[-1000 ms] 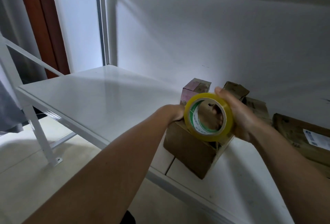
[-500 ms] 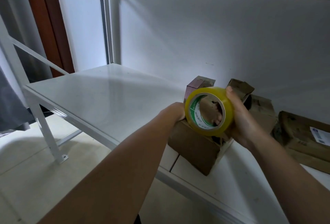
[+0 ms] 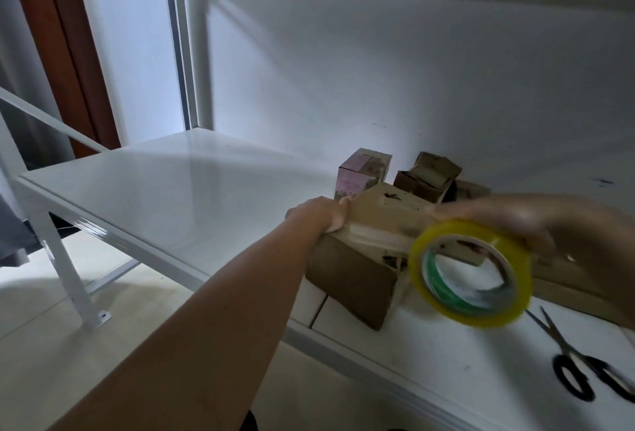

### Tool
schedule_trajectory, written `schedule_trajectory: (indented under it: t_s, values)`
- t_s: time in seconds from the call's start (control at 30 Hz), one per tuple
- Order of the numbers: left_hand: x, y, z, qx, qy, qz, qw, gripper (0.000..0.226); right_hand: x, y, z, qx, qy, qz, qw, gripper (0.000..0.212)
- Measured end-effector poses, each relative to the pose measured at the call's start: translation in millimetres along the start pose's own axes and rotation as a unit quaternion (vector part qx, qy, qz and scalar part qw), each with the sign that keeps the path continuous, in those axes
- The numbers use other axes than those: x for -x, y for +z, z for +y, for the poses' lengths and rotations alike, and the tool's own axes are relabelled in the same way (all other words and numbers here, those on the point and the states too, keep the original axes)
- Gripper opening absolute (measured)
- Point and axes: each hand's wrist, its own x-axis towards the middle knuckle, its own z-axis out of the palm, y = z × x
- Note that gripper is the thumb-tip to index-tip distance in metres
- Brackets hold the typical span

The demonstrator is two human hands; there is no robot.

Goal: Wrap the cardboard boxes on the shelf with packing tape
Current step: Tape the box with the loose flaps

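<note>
On the white shelf (image 3: 154,197) one brown cardboard box (image 3: 354,272) sits at the front edge. The left hand (image 3: 321,214) presses its far left corner, fingers curled over the edge. The right hand (image 3: 536,221), blurred, holds one yellow tape roll (image 3: 470,274) at 3 o'clock of the box, a tape strip (image 3: 374,234) running across the top. Behind, at 12 o'clock, stand one pink box (image 3: 360,173) and two brown boxes (image 3: 429,174). One pair of scissors (image 3: 580,365) lies at 4 o'clock.

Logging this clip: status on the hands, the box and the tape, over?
Left hand grips the cardboard box at its far-left edge. Right hand holds the tape roll, strip stretched across the box top. Scissors lie clear, on the shelf.
</note>
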Motion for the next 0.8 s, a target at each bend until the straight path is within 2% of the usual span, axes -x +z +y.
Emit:
schedule_trajectory:
  t_s: [0.07,0.2,0.3,0.43,0.57,0.63,0.73,0.8]
  values:
    - [-0.3,0.2,1.8,-0.009,-0.001,-0.006,1.0,0.074,4.5,8.4,19.4,0.034,0.037,-0.027,0.998,0.052]
    - [3.2,0.5,2.9,-0.028,0.002,0.009,1.0,0.074,7.2,33.4,33.5,0.036,0.067,0.014,0.997,0.053]
    - [9.6,-0.3,3.4,-0.054,0.003,0.037,0.998,0.072,12.5,41.2,29.2,0.045,0.075,0.033,0.996,0.052]
    - [23.1,-1.7,12.5,-0.141,0.025,0.104,0.984,0.059,8.2,52.7,25.4,0.067,0.07,0.056,0.994,0.037]
    - [39.9,4.3,36.9,-0.29,0.105,0.217,0.926,0.036,5.9,58.2,27.1,0.072,0.068,0.083,0.992,0.038]
    - [50.0,15.3,55.4,-0.332,0.173,0.235,0.897,0.045,5.8,60.0,26.7,0.082,0.067,0.097,0.99,0.04]
    - [63.7,33.8,80.2,-0.314,0.271,0.222,0.882,0.054,7.4,60.9,25.9,0.088,0.058,0.113,0.988,0.036]
    - [69.1,40.8,85.6,-0.278,0.298,0.214,0.888,0.052,10.0,61.4,29.2,0.076,0.059,0.116,0.989,0.036]
